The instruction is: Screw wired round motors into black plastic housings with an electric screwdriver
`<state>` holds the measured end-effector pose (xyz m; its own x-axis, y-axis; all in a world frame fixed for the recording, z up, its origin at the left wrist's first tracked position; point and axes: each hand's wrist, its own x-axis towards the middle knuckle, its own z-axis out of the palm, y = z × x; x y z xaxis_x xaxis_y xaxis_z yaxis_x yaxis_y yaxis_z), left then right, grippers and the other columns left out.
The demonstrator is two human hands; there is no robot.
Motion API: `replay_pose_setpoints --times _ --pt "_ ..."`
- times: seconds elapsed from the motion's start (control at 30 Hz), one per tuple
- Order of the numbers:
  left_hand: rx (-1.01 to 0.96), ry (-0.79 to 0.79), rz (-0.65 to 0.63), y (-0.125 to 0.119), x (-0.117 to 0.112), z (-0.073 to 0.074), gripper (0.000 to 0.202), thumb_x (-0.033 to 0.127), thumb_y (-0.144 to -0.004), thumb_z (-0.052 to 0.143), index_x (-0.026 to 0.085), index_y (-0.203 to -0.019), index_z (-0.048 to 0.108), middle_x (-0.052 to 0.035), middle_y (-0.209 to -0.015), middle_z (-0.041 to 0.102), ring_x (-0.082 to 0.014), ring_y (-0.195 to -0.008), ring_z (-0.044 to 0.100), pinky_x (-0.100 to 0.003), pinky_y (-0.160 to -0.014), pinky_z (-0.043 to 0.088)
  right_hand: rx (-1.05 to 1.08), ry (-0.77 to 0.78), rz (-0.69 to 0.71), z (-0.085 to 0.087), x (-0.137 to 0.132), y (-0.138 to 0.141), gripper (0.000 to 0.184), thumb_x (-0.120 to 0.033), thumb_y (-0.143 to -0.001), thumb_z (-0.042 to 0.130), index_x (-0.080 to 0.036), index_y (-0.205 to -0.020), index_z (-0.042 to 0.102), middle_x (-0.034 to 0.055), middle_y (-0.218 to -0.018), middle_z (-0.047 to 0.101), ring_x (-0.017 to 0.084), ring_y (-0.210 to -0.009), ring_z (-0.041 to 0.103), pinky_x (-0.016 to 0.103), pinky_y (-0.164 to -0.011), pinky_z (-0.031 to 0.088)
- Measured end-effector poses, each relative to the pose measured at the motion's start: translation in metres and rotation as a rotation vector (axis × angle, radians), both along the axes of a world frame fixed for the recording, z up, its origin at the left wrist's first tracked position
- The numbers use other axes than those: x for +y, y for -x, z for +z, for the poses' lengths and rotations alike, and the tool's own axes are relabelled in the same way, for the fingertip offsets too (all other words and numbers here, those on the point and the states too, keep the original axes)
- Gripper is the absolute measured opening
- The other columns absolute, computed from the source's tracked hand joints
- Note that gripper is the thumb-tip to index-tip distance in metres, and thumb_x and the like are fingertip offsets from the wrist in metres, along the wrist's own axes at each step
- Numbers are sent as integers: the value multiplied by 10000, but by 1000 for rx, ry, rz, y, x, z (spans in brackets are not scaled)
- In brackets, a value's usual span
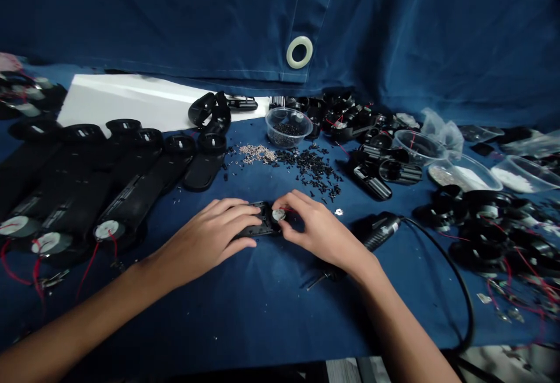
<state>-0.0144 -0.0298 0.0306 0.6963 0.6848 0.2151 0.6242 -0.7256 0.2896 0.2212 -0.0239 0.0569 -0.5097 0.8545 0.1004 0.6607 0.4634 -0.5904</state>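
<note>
A long black plastic housing point(254, 230) lies on the blue cloth in front of me. My left hand point(221, 228) grips its left part, the fingers over the top and the thumb along the near edge. At the housing's right end, my right hand point(310, 222) pinches a small round motor point(279, 214) with a pale end cap between thumb and forefinger. The motor sits in or right against that end; its lower part is hidden. Beside my right wrist lies a black electric screwdriver point(380, 230), its thin bit pointing toward the lower left.
Black housings with red-wired motors point(109, 230) line the left side. Ahead are loose black screws point(312, 170), silvery screws point(256, 153) and a clear bowl point(289, 129) of dark screws. More black parts point(481, 208) crowd the right; a cable point(459, 289) curves down there.
</note>
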Motion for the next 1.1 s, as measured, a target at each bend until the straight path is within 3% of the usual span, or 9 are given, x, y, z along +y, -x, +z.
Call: replay_pose_setpoints --times 0.37,0.77,0.97,1.1 --pt "38 -107 -26 -6 -1 -1 302 349 -941 493 281 -1234 519 56 -1316 514 -185 -1246 386 -356 -1028 344 -10 2 18 1 0 -1 189 -151 -848 478 -214 -1018 529 24 -989 564 135 -863 547 298 -814 443" --pt "67 -125 -117 -2 11 2 297 343 -960 455 250 -1226 546 43 -1313 525 -180 -1242 386 -337 -1051 315 14 11 24 -3 1 -2 184 -185 -846 498 -208 -1026 532 26 -1004 562 138 -897 553 309 -846 455" --pt "77 -126 -123 -1 10 5 283 333 -959 457 247 -1212 548 30 -1316 524 -191 -1248 383 -352 -1042 290 -37 18 66 -13 4 -5 732 -489 -765 638 -207 -1380 358 97 -1304 464 214 -1171 483 382 -1000 411" --pt "67 -35 -110 -10 16 18 277 362 -943 479 253 -1188 551 6 -1223 568 -205 -1203 417 -360 -1021 303 -122 -65 113 -17 14 -2 687 -562 -715 644 -142 -1240 508 112 -1154 565 244 -1122 495 399 -976 414"
